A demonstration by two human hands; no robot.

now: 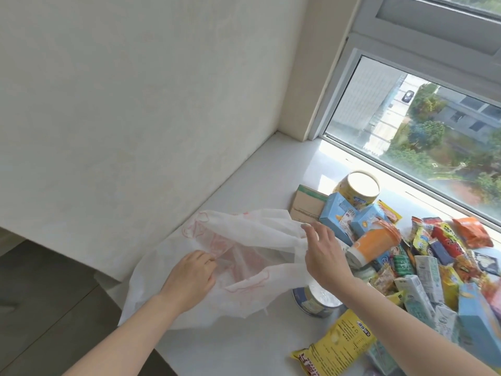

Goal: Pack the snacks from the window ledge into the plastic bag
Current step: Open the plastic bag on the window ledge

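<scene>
A white plastic bag [244, 240] with red print lies on the window ledge [271, 172], its mouth held apart. My left hand [191, 278] grips the bag's near side, fingers curled into the plastic. My right hand [322, 253] pinches the far handle edge and lifts it. To the right lies a heap of snacks: an orange cup [376, 242] on its side, light blue boxes [339, 213], a yellow can [357, 188], a yellow packet [336, 346] and a blue tin [314, 299] partly under the bag.
The window pane [423, 126] runs along the ledge's far side. A wall [135, 104] closes the ledge on the left. Several small cartons and wrapped packets [433, 256] crowd the right part of the ledge. The floor [40, 294] lies below at left.
</scene>
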